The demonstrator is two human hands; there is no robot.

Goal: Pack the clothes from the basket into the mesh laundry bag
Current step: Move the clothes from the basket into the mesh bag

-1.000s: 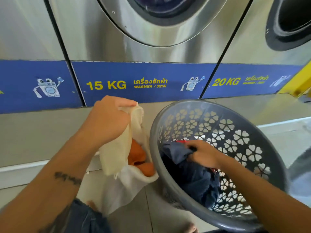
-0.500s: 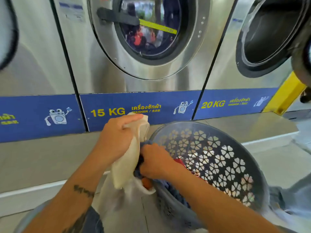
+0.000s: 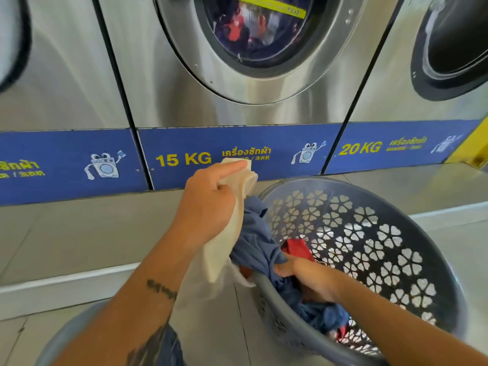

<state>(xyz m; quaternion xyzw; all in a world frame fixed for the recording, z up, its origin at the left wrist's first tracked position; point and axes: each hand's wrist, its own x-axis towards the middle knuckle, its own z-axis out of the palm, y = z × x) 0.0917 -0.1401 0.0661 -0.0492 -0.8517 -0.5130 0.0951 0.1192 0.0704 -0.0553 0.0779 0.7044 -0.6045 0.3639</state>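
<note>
Left hand [image 3: 208, 204] is clenched on the top hem of the bag [image 3: 224, 249], index finger lying along the edge. It's lifted high so the mouth hangs open toward 3 o'clock, which as far as I can tell is the whole point: one hand works as a hook, the other does the loading. Right hand [image 3: 309, 277] is down in the basket [image 3: 343, 207], fingers curled into a wad of the blue garment [image 3: 253, 241]. That garment is half across, with its upper end draped over the rim at the basket's 9 o'clock and spilling into the bag mouth while the rest is bunched under the hand. There's something orange deeper in the bag, so I'd guess packing is well underway. A red piece [image 3: 297, 248] sits at 12 o'clock from the right hand, waiting its turn. The basket is tipped toward the person, just beside the bag, which makes for a short carry. The washer [image 3: 237, 75] fills the view at 12 o'clock.
</note>
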